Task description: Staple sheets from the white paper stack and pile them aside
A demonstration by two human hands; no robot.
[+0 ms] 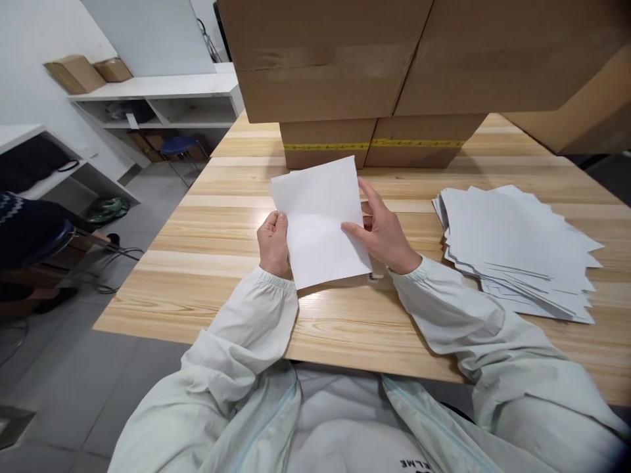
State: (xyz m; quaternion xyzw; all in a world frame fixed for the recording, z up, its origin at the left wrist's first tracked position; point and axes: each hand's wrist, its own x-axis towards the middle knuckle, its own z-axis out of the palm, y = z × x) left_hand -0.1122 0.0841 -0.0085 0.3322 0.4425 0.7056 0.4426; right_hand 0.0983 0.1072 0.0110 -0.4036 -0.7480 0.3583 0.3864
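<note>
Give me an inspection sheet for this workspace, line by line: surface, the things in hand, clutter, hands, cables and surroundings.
Surface: light wooden table, striped grain, bare in front of the person.
Things in hand: one white sheet with a faint crease across its middle, held up between both hands.
Clutter: loose fanned stack of white sheets to the right; cardboard boxes stacked at the far edge, yellow tape on the lower ones.
Hands: left hand grips the sheet's left edge; right hand pinches its right edge.
Cables: dark cords on the floor to the left.
Surroundings: white shelves with small boxes, a blue stool, grey tiled floor.
</note>
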